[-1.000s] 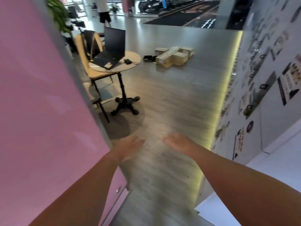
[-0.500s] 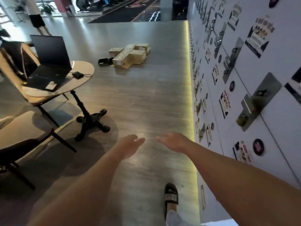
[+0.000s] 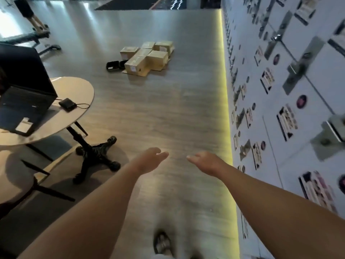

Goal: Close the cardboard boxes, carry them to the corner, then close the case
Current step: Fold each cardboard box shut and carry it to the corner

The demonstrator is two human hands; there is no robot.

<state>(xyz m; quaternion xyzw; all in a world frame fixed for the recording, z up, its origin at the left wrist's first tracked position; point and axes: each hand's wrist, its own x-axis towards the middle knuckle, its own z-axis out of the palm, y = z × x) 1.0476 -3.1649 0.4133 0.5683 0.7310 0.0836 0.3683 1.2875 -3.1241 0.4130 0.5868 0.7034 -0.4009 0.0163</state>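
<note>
Several brown cardboard boxes sit clustered on the floor far ahead, near the lit base of the right wall. Their tops look flat from here. A small black case lies open on the floor just left of the boxes. My left hand and my right hand are stretched forward, low in the view, well short of the boxes. Both hands hold nothing and their fingers are loosely extended.
A round table with a black laptop and a black star-shaped base stands at left, with chairs in front of it. A white wall covered in stickers and metal brackets runs along the right. A person's legs show far left.
I have walked forward past the pink wall and the view has swung left to right; the boxes appear larger and nearer. Both hands stay held out in front, holding nothing.
</note>
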